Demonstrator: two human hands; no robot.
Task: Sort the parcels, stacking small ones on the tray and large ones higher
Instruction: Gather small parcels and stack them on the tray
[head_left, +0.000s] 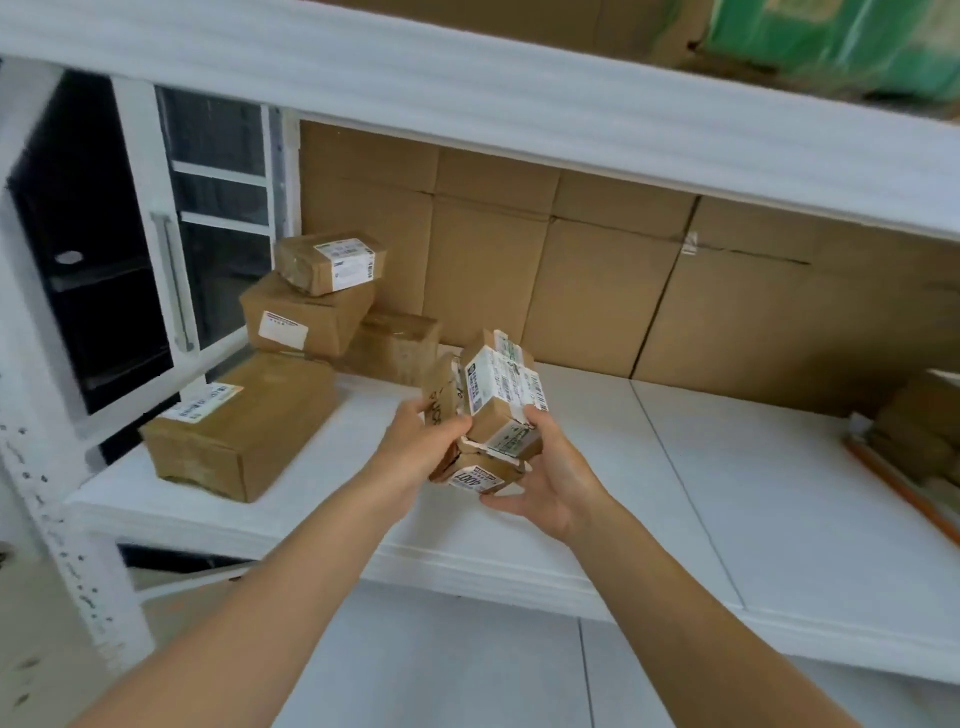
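Both my hands hold a cluster of small brown parcels with white labels above the white shelf (675, 467). My left hand (415, 447) grips the left side, its thumb over a small parcel (441, 395) with dark writing. My right hand (545, 478) cups the cluster from below and the right, touching a labelled small parcel (501, 400) on top and a lower small parcel (475, 475). On the shelf's left end lies a large brown parcel (244, 426); behind it stand stacked parcels (306, 317), topped by a smaller one (332, 260).
A cardboard sheet (597, 270) lines the back of the shelf. The upper shelf's white edge (467, 104) hangs overhead, with boxes and a green thing above. More parcels (919, 431) sit at the far right. A white upright (62, 519) and a window are on the left.
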